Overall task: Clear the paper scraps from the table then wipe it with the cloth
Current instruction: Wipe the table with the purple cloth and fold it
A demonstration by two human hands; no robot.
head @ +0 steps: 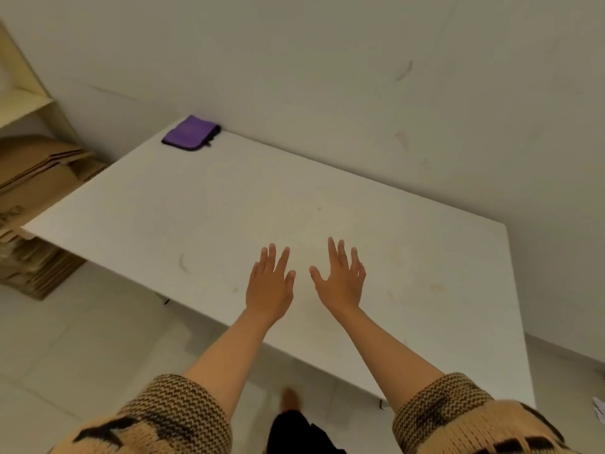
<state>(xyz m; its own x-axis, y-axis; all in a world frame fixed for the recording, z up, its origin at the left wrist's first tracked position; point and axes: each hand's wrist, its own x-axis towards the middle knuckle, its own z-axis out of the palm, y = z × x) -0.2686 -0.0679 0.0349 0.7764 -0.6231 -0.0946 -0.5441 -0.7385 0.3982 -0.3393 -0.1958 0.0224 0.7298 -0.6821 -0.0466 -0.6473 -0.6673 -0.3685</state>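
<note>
A folded purple cloth lies at the far left corner of the white table, against the wall. My left hand and my right hand are stretched out side by side over the near middle of the tabletop, palms down, fingers straight and spread, holding nothing. Both are far from the cloth. No paper scrap shows on the tabletop; a crumpled white paper piece lies on the floor at the right edge of view.
Flattened cardboard boxes are stacked left of the table under a pale shelf. A white wall runs behind the table. Tiled floor lies in front, where my foot shows.
</note>
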